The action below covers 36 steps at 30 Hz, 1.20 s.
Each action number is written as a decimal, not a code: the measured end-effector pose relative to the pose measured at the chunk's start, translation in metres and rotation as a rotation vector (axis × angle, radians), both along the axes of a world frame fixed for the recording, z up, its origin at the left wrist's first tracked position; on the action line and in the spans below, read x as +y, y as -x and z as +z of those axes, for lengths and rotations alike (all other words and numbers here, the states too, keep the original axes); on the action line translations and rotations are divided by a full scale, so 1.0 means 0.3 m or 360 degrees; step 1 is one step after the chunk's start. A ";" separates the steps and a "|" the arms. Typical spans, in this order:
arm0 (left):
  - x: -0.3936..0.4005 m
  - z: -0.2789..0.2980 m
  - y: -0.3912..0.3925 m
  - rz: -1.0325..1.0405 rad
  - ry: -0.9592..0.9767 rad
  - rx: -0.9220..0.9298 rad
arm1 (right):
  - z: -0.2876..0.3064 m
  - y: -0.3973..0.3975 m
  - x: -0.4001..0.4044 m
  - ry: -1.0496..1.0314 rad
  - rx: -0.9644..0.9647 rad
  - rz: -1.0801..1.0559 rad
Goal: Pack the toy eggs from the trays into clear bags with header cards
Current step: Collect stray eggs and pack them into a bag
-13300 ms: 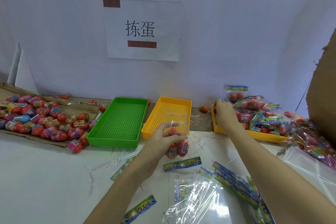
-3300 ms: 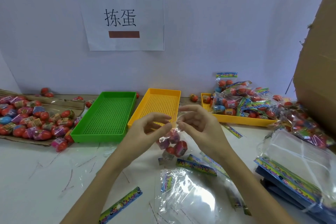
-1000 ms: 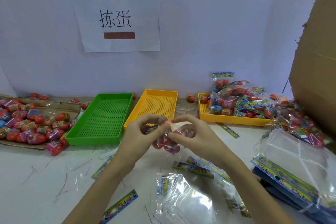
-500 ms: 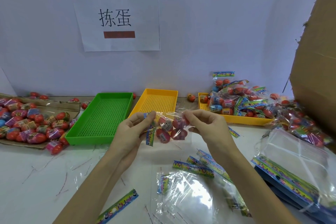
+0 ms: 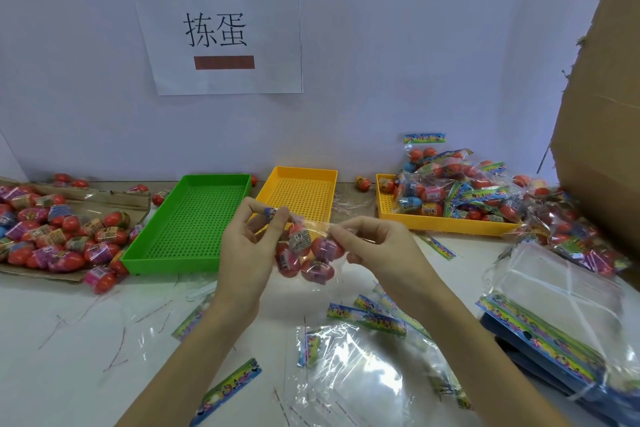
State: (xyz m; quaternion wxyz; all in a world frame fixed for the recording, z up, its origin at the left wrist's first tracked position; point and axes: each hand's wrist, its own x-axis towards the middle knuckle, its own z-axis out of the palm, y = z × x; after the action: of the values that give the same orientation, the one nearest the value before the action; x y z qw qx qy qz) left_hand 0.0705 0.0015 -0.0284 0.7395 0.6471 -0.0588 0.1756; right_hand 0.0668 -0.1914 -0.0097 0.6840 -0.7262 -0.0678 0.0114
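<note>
Both hands held the bag (image 5: 306,250) of eggs (image 5: 313,255) above the tabletop (image 5: 69,340), in front of the yellow tray (image 5: 301,191). The left hand (image 5: 247,253) pinched the header card (image 5: 270,212) end between thumb and fingers (image 5: 278,218); the right hand (image 5: 377,250) pinched the opposite film edge. This two-point grip probably kept the mouth taut for sealing. Half a second before, the bag hung higher and the hands were wider apart; the bag had since dropped and the hands had closed in.

White table (image 5: 62,350) under trays (image 5: 194,218), bags (image 5: 349,378)
</note>
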 end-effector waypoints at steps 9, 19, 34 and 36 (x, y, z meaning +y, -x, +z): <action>0.016 0.003 0.000 -0.0161 -0.0266 0.0124 | 0.009 -0.010 -0.025 -0.0513 0.0251 -0.0008; 0.036 -0.013 -0.021 -0.0169 -0.0140 0.0154 | -0.017 -0.028 -0.060 0.0110 0.0047 0.0085; -0.016 -0.007 0.069 -0.1498 -0.1660 -0.0226 | -0.002 -0.051 -0.076 -0.1005 0.0164 -0.0447; -0.028 -0.027 0.067 -0.1456 -0.1816 -0.0292 | -0.006 -0.050 -0.070 -0.0878 0.0211 -0.0419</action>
State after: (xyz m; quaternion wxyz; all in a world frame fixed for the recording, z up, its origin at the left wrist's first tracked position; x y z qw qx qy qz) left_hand 0.0504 -0.0070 -0.0364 0.2792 0.8248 -0.4666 -0.1548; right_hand 0.0819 -0.2124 -0.0114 0.8538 -0.5134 0.0709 -0.0488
